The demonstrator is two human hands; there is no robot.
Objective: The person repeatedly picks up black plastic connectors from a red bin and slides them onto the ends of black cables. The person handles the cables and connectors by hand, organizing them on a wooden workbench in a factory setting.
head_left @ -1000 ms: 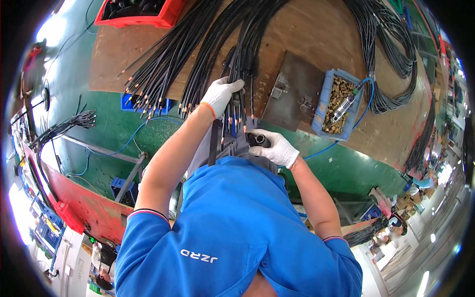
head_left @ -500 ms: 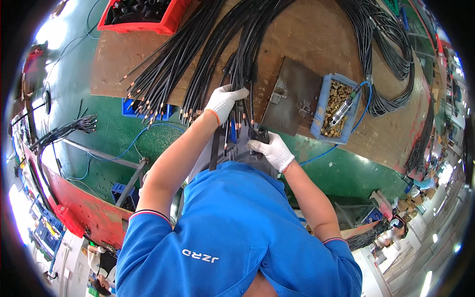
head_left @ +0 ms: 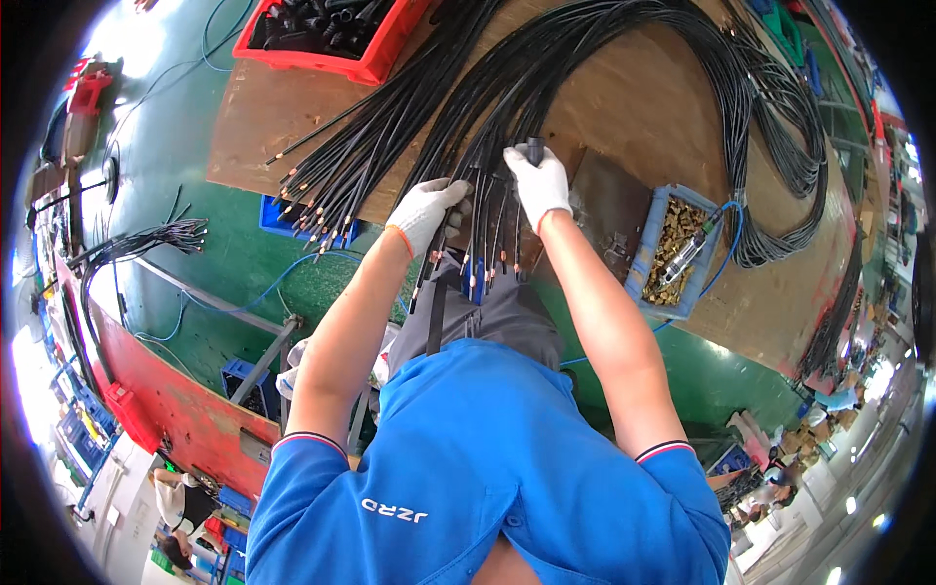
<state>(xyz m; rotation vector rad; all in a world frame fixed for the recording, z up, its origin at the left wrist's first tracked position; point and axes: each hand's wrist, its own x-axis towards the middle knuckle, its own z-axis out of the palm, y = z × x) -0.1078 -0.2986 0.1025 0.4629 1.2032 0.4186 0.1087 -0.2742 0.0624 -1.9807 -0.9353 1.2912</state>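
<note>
White gloves cover both my hands. My left hand (head_left: 427,214) is closed at the left side of a bunch of black cables (head_left: 492,210), its thumb and fingers pinched around cable near the ends. My right hand (head_left: 539,183) is on the bunch's right side, closed around a short black rubber sleeve (head_left: 535,151) that pokes up past the fingers. Stripped copper-coloured tips (head_left: 504,258) hang over the table's near edge, above my lap. Dark sleeves sit on some cables between the hands; the gloves partly hide them.
A red bin (head_left: 366,70) of black rubber parts stands at the far left. More black cables (head_left: 356,161) lie left of my hands. To the right are a dark metal plate (head_left: 609,200) and a blue-grey bin (head_left: 639,268) holding brass-coloured pieces and an air tool (head_left: 687,255).
My right hand has moved from near my lap up and away, bringing the black rubber sleeve to the far side of the cable ends. My left hand has shifted slightly nearer and left.
</note>
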